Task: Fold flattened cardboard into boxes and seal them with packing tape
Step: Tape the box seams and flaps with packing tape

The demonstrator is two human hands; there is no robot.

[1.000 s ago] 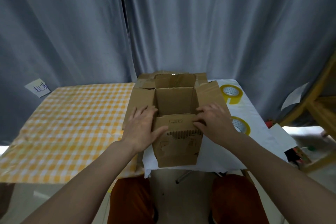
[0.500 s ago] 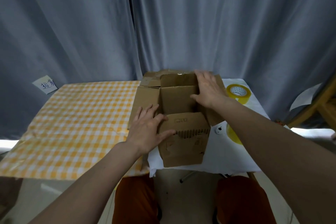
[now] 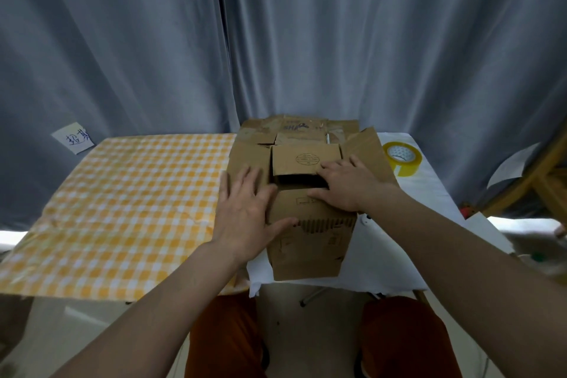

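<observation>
Curtain (image 3: 337, 40) behind box (image 3: 310, 242), tape (image 3: 402, 159).

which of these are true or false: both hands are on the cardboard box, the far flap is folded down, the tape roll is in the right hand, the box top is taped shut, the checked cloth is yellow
1. Both hands are on the cardboard box. True: left hand, right hand.
2. The far flap is folded down. True.
3. The tape roll is in the right hand. False: it sits on the white cloth, right of the box.
4. The box top is taped shut. False: a dark gap shows between flaps.
5. The checked cloth is yellow. True.
</observation>
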